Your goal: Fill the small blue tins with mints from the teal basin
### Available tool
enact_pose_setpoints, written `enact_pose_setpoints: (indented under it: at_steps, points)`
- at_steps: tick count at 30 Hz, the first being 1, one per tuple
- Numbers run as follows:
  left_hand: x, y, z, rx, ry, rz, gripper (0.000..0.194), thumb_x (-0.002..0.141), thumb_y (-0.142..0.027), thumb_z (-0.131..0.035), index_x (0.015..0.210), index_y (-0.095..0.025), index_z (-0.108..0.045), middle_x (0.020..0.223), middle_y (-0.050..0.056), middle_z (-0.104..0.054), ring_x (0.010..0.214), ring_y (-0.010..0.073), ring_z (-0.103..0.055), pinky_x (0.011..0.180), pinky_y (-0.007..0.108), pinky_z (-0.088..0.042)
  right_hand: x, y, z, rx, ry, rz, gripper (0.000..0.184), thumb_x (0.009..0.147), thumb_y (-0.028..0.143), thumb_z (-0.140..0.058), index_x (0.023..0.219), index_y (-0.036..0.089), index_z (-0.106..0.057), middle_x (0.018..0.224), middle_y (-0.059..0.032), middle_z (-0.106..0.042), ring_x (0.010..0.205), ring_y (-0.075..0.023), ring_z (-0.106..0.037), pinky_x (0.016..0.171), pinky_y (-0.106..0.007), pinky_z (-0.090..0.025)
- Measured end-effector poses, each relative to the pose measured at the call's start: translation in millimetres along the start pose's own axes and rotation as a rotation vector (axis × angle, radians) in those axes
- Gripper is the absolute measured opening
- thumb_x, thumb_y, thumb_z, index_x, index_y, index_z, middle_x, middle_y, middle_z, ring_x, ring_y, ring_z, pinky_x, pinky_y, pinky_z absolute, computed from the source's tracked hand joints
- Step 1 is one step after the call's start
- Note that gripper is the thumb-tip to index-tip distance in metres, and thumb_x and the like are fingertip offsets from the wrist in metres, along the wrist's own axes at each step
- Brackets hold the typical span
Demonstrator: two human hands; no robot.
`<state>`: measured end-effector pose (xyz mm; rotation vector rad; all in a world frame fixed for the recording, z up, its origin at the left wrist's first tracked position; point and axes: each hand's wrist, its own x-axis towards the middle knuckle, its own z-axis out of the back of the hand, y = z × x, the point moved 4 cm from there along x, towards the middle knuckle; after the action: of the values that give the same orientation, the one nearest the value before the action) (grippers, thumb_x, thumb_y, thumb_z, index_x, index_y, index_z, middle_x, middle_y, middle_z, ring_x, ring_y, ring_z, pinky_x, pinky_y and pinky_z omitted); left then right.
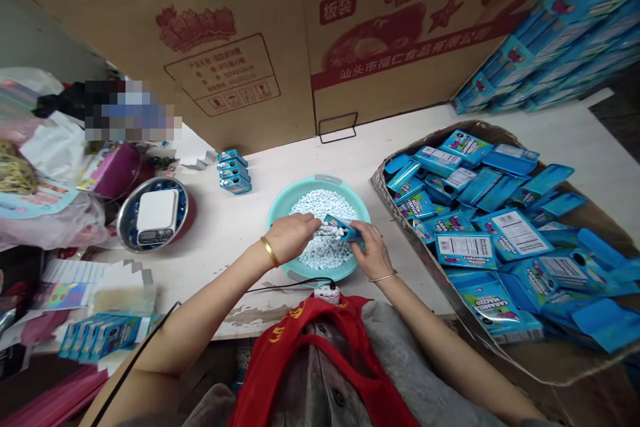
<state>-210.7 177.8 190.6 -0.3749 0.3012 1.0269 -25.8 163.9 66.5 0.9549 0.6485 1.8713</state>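
A teal basin (280,208) full of small white candies (320,204) sits on the white table in front of me. My right hand (371,250) grips a small blue box (342,226) tilted over the basin, its open end facing left. My left hand (290,236), with a gold bangle on its wrist, is closed on a pinch of white candies at the box's mouth. Some candies sit at the box's opening.
A cardboard tray (550,364) at the right holds many blue boxes. A small stack of blue boxes (234,172) stands behind the basin. A metal bowl with a white scale (157,216) sits left. Large cartons (240,40) wall the back. Clutter and more blue boxes (100,335) lie at the left.
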Motion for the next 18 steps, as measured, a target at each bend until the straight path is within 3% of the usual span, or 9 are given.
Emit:
enact_pose_setpoints:
  at_steps: [6,8,10,13,16,18]
  points:
    - [1.5,-39.2,30.6,0.194,0.036,0.043,0.023,0.093,-0.012,-0.035,0.099,-0.012,-0.057,0.091,0.011,-0.061,0.091,0.0251,-0.058,0.07,0.035,-0.047,-1.1,3.3,-7.1,0.028,-0.008,-0.005,0.036,0.084,0.017,-0.05,0.12,0.022,-0.049,0.113,-0.0103,-0.061,0.106,-0.0264,-0.055,0.093,-0.047,-0.047]
    - [0.0,-40.6,33.5,0.202,0.003,0.028,0.022,0.093,-0.014,-0.037,0.095,-0.013,-0.059,0.09,0.011,-0.061,0.092,0.0255,-0.057,0.071,0.036,-0.046,-1.1,0.8,-8.0,0.041,-0.014,-0.031,0.036,0.084,0.017,-0.051,0.12,0.022,-0.049,0.113,-0.0101,-0.061,0.106,-0.0261,-0.055,0.093,-0.047,-0.047]
    - [-0.1,-27.3,27.8,0.193,-0.058,0.047,0.02,0.093,-0.014,-0.038,0.097,-0.014,-0.058,0.091,0.01,-0.06,0.092,0.0245,-0.056,0.072,0.034,-0.046,-1.7,-3.1,-7.6,0.043,-0.02,-0.054,0.037,0.084,0.018,-0.051,0.12,0.022,-0.049,0.113,-0.0101,-0.061,0.106,-0.0261,-0.055,0.093,-0.047,-0.046]
    - [7.3,17.4,-5.7,0.141,-0.148,0.183,0.023,0.092,-0.013,-0.038,0.106,-0.017,-0.056,0.095,0.009,-0.059,0.092,0.0231,-0.055,0.073,0.034,-0.045,-3.9,-12.2,-3.2,0.048,-0.046,-0.107,0.037,0.083,0.019,-0.051,0.12,0.022,-0.05,0.114,-0.0104,-0.06,0.107,-0.0261,-0.055,0.093,-0.047,-0.046]
    - [25.2,61.3,-67.7,0.008,-0.108,0.317,0.03,0.09,-0.007,-0.034,0.111,-0.013,-0.055,0.102,0.012,-0.057,0.094,0.0246,-0.053,0.079,0.037,-0.044,-6.5,-23.6,3.7,0.091,-0.096,-0.217,0.037,0.083,0.025,-0.055,0.119,0.021,-0.051,0.112,-0.0106,-0.06,0.104,-0.0258,-0.056,0.091,-0.046,-0.046]
    - [39.0,72.3,-109.5,-0.083,-0.077,0.323,0.033,0.089,-0.005,-0.031,0.112,-0.012,-0.054,0.107,0.014,-0.056,0.099,0.0259,-0.052,0.083,0.04,-0.043,-7.7,-30.8,6.8,0.143,-0.133,-0.307,0.038,0.081,0.03,-0.06,0.117,0.021,-0.051,0.108,-0.0097,-0.06,0.099,-0.0244,-0.057,0.089,-0.043,-0.047]
